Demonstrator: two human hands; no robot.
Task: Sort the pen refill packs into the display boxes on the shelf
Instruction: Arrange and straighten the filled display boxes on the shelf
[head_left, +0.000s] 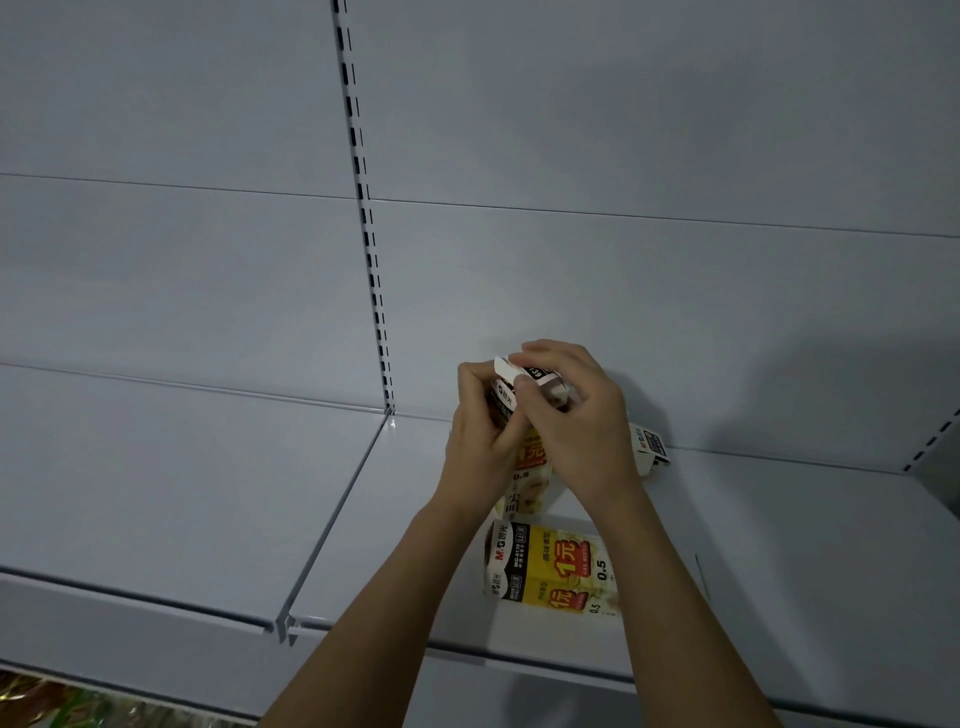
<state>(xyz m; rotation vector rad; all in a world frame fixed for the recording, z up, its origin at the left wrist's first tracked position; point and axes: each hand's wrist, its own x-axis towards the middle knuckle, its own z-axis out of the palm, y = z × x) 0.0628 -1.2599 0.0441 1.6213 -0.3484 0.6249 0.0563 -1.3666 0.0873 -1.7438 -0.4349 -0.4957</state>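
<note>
Both hands worked on one box (530, 457) held upright above the shelf (779, 545), near the back panel (623, 286). The left hand (480, 441) gripped the box's left side, fingers curled round it. The right hand (576, 421) pinched the flap (511, 370) at the top of the box between thumb and fingertips.

The step in hand appeared to be opening or folding the top flap to make the box into a display box. To do it well, the left hand should brace the body firmly without crushing the card, while the right hand bends the flap along its crease rather than tearing across it. The box should be kept upright so that any contents do not spill.

Contents of the held box could not be seen; the hands covered its mouth.

Two more boxes (553, 569), printed yellow, black and white, lay flat and side by side on the shelf just in front of the held one. They appeared closed, so their contents were not visible. Another piece of printed card (649, 449) stood against the back panel behind the right hand; whether it was a box or a loose flap could not be told. No loose refill packs were visible.
</note>
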